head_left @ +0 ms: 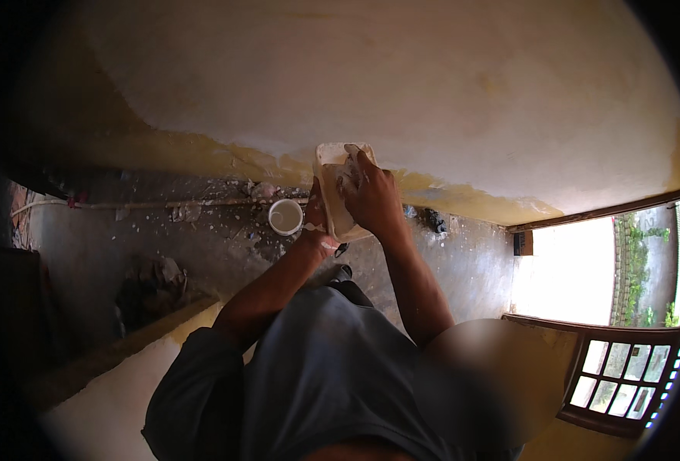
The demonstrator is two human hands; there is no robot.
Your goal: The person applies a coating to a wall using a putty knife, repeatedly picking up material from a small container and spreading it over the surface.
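A long pale rectangular tray (328, 196), its surface smeared with whitish paste, is held up before the wall at mid-view. My left hand (316, 217) grips it along its left side, with white smears near the wrist; part of this hand is hidden by the tray. Over the tray's upper part, my right hand (367, 188) is bent and closed, its fingers coated in white paste. Whatever lies within those fingers is too covered to name. Below and left of the tray, a white bucket (285, 217) stands on the floor.
Ahead rises a wall (401, 84) with a pale coat over yellow lower patches. A long pipe (140, 204) and scattered debris lie along its foot. A dark heap (155, 284) sits at left, by a low wall (132, 369). An open doorway (563, 265) and paned window (624, 376) are at right.
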